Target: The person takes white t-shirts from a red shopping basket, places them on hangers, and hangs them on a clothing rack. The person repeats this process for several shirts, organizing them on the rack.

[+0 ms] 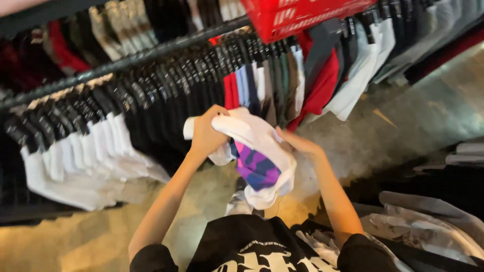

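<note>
Red basket (pixel 302 15): a red plastic basket with slotted sides sits above both hands at the top edge of the view; what is inside it cannot be seen.
Clothes rail (pixel 126 59): a dark metal rail runs slantwise above and beyond the hands, packed with garments on black hangers.
White shirts (pixel 80 161): a row of white garments hangs from the rail, off to the left of the left hand.
Black shirts (pixel 166 106): a dense block of black garments hangs just behind the left hand.
Red garment (pixel 322 85): hangs above and slightly to the right of the right hand, among grey and white pieces.
White shirt (pixel 257 136): a bunched white shirt with a purple, pink and blue print showing on its folded middle; it is held between the two hands, in front of the rail and above the floor.
Left hand (pixel 207 133): fingers curled closed around the upper left edge of the white shirt, gripping the fabric.
Right hand (pixel 297 143): fingers pinched narrowly on the right side of the white shirt, touching its cloth.
Floor (pixel 403 121): pale, worn concrete below and to the right of the hands.
Grey cloth (pixel 428 221): crumpled grey fabric lies low, to the right of the right forearm.
</note>
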